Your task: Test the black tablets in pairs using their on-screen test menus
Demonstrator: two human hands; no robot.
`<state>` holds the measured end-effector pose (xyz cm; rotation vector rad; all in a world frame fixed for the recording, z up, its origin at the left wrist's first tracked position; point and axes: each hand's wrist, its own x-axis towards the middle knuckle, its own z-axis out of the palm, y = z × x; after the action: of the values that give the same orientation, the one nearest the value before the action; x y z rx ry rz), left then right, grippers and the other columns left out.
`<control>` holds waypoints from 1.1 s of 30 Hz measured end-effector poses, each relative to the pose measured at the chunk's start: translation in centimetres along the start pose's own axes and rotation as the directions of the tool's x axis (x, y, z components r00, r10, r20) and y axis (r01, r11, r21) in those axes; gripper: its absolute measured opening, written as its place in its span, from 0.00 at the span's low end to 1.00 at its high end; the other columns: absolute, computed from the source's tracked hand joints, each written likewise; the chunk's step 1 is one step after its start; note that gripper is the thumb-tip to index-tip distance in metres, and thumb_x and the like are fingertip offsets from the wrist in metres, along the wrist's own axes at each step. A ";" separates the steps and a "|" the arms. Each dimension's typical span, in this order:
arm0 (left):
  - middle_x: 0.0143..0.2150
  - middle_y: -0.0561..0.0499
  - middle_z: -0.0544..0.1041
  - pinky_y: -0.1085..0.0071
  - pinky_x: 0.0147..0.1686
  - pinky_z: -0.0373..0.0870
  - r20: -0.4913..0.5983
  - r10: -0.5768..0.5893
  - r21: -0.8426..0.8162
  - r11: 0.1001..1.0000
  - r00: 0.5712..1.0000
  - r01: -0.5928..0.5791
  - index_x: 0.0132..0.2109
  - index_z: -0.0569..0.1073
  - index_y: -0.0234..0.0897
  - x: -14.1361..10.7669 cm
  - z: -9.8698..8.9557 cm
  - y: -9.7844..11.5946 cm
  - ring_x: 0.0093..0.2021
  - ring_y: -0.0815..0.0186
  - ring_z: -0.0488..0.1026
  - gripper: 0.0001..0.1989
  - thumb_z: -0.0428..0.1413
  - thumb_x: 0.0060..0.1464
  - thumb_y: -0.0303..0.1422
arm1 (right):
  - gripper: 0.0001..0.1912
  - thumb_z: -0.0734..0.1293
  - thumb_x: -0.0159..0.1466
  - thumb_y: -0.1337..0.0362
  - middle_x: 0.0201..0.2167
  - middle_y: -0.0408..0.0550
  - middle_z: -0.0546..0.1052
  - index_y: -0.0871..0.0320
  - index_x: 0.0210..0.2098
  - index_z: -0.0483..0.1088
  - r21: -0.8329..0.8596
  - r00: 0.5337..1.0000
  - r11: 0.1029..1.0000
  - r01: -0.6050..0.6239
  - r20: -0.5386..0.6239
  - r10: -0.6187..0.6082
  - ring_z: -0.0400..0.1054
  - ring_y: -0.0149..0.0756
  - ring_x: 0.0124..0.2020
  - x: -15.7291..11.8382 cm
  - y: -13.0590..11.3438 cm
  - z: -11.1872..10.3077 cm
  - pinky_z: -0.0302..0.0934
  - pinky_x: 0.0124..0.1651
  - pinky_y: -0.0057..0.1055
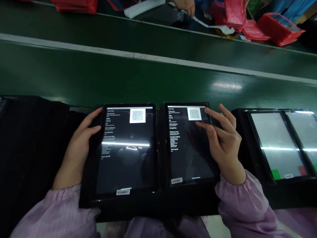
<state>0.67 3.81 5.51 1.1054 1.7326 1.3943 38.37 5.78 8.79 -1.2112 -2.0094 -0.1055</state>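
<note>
Two black tablets lie side by side before me on a dark holder, both with lit screens showing white text and a QR code. My left hand (79, 145) grips the left edge of the left tablet (126, 168), thumb and forefinger at its upper side. Over the upper right part of the right tablet (189, 162) is my right hand (224, 137), its fingers spread and holding nothing. One fingertip is just below the QR code; I cannot tell whether it touches the glass. A small barcode label (123, 192) is at the left tablet's bottom edge, and another label (176, 180) is on the right one.
Farther right, two more tablets (278, 142) show pale screens. A green work surface (138, 79) with a pale strip (158, 57) runs behind. Across it, another person's hand (187, 6) is near red padded pouches (279, 28) and white strips (143, 8).
</note>
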 end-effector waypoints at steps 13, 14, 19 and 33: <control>0.64 0.55 0.82 0.48 0.82 0.46 -0.031 -0.042 -0.006 0.999 0.999 0.042 0.55 0.84 0.48 0.0 0.2 0.5 0.79 0.45 0.59 0.26 0.62 0.47 0.34 | 0.18 0.63 0.78 0.65 0.60 0.50 0.84 0.50 0.47 0.87 0.050 0.998 0.997 0.053 0.034 -0.055 0.70 0.56 0.71 0.1 0.2 -0.1 0.70 0.70 0.61; 0.65 0.56 0.82 0.49 0.82 0.45 -0.019 -0.034 -0.016 0.999 0.999 0.034 0.56 0.84 0.48 0.0 0.1 0.3 0.80 0.46 0.59 0.26 0.62 0.48 0.34 | 0.17 0.63 0.78 0.65 0.62 0.51 0.83 0.51 0.49 0.87 0.065 0.993 0.994 0.088 0.072 -0.092 0.69 0.56 0.72 0.1 0.0 -0.2 0.69 0.70 0.62; 0.66 0.54 0.82 0.53 0.82 0.44 -0.004 0.008 -0.046 0.999 1.000 -0.008 0.57 0.83 0.46 0.2 0.1 -0.2 0.81 0.49 0.58 0.26 0.61 0.49 0.33 | 0.18 0.65 0.78 0.58 0.76 0.55 0.69 0.52 0.59 0.82 0.210 0.853 0.940 0.267 0.403 -0.332 0.50 0.63 0.82 0.7 -2.0 -0.5 0.60 0.75 0.68; 0.66 0.49 0.81 0.49 0.80 0.49 0.026 0.038 -0.032 0.999 0.999 -0.038 0.61 0.81 0.42 0.6 -0.3 -1.1 0.76 0.47 0.66 0.26 0.61 0.55 0.35 | 0.18 0.61 0.80 0.57 0.66 0.50 0.78 0.49 0.47 0.85 -0.033 0.997 0.997 0.070 0.048 -0.068 0.60 0.62 0.76 1.0 1.4 1.3 0.61 0.74 0.69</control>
<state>-0.05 4.13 4.55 1.1399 1.6733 1.4192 38.43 7.84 8.13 -1.1761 -2.0989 -0.1477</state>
